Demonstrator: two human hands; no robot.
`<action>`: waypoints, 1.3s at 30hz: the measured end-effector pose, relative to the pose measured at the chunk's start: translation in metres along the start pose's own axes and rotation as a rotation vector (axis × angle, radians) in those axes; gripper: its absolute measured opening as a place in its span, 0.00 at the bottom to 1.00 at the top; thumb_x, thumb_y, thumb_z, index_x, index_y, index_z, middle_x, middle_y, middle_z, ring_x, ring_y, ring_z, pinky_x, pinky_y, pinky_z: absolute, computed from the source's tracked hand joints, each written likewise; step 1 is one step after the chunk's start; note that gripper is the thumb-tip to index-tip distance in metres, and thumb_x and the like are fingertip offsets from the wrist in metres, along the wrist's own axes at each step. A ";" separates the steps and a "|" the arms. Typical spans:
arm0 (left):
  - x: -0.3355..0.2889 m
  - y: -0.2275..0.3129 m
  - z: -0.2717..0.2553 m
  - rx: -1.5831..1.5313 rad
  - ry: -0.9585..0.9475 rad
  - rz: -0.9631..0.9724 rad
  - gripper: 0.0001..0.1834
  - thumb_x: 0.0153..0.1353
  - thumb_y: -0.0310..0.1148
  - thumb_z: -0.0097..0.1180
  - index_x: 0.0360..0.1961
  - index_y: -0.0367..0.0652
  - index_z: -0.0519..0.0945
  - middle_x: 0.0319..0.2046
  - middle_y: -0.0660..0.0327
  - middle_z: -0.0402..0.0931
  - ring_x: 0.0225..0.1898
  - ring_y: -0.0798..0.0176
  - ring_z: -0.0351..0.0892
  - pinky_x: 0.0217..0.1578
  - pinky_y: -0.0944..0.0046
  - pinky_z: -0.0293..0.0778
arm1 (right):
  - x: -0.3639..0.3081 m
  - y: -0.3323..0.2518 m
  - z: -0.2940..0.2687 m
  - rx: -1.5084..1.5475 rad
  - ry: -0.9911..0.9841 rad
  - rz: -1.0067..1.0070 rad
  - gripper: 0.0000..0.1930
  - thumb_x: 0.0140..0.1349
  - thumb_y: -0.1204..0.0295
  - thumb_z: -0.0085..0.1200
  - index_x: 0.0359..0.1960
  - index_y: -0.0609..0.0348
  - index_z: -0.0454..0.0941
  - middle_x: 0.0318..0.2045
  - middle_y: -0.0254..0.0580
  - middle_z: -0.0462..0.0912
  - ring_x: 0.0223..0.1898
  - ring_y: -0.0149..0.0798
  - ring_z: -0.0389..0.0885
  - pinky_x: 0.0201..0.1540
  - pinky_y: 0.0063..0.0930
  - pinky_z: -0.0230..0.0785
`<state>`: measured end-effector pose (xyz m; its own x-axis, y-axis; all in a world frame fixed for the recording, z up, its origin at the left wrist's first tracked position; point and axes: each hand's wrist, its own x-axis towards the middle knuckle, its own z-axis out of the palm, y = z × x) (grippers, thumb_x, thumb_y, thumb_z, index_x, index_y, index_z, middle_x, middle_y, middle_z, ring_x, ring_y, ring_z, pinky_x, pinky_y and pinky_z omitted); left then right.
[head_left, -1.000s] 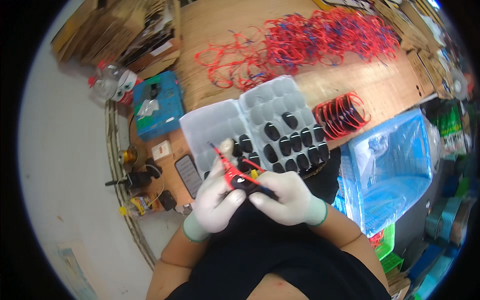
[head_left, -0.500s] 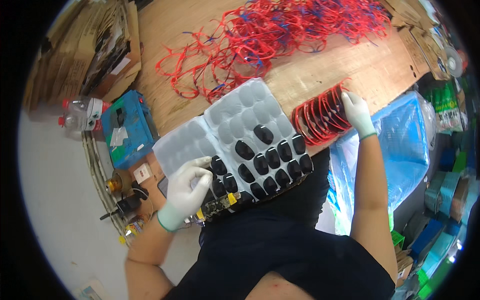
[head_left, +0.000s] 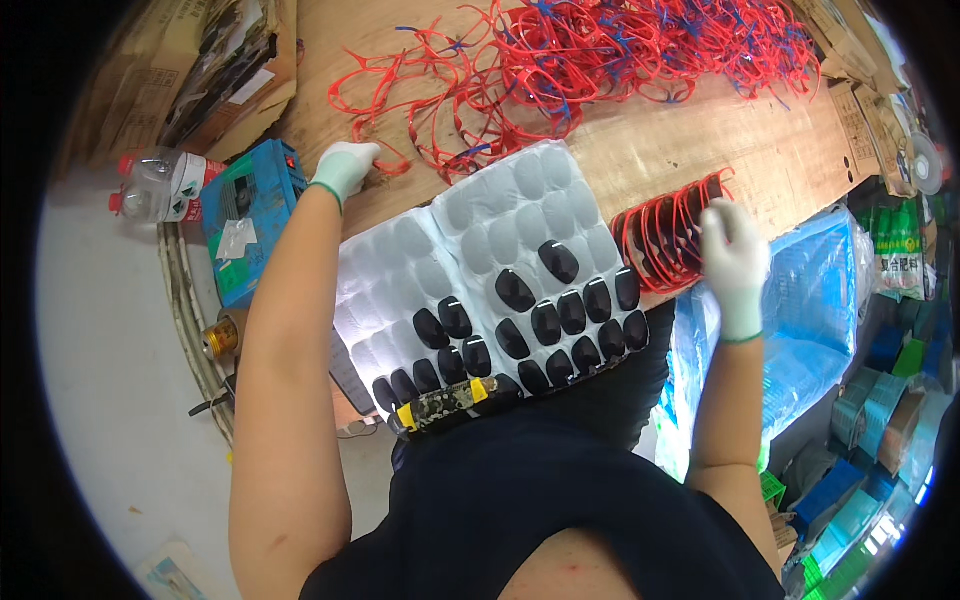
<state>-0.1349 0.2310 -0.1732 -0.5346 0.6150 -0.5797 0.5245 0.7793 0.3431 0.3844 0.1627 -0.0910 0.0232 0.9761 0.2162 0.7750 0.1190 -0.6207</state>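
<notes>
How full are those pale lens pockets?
Partly full: dark lenses sit in many nearer ones, while the farthest pale pockets are empty.

The left arm (head_left: pixel 290 350) reaches long and nearly straight up from the lower edge, bare to the wrist (head_left: pixel 331 193), ending in a white-gloved left hand (head_left: pixel 346 168) turned to the person's right, back uppermost, its fingers drawn forward and close together, though how firmly they close cannot be told. The right arm (head_left: pixel 726 410) bends at the elbow (head_left: pixel 722 468), its bare forearm rising almost upright to the right hand (head_left: pixel 736 255), also gloved in white, fingers curled loosely forward; the two hands stand well apart, the left one farther forward.
</notes>
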 end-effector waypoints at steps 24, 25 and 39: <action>-0.370 -0.166 0.009 -1.189 -0.331 0.720 0.17 0.56 0.28 0.64 0.46 0.37 0.73 0.34 0.53 0.82 0.35 0.61 0.82 0.39 0.63 0.79 | -0.082 -0.022 -0.014 0.337 -0.160 0.263 0.15 0.66 0.64 0.55 0.42 0.67 0.80 0.34 0.48 0.84 0.37 0.38 0.82 0.45 0.33 0.72; -0.373 -0.163 0.012 -1.208 -0.364 0.710 0.17 0.56 0.29 0.64 0.44 0.38 0.73 0.34 0.52 0.82 0.37 0.60 0.83 0.40 0.62 0.80 | -0.083 -0.017 -0.012 0.250 -0.176 0.180 0.15 0.66 0.65 0.55 0.42 0.67 0.80 0.34 0.50 0.84 0.37 0.40 0.82 0.45 0.34 0.72; -0.387 -0.144 0.018 -1.155 -0.410 0.921 0.13 0.68 0.29 0.53 0.50 0.36 0.73 0.34 0.56 0.76 0.53 0.44 0.82 0.58 0.43 0.73 | -0.104 -0.074 -0.019 0.432 -0.140 0.283 0.08 0.64 0.73 0.59 0.39 0.66 0.82 0.34 0.39 0.84 0.35 0.27 0.81 0.39 0.25 0.74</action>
<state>0.0083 -0.1216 -0.0114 -0.0072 0.9982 0.0589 -0.3283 -0.0580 0.9428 0.3364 0.0493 -0.0528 0.0860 0.9923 -0.0889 0.4194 -0.1170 -0.9002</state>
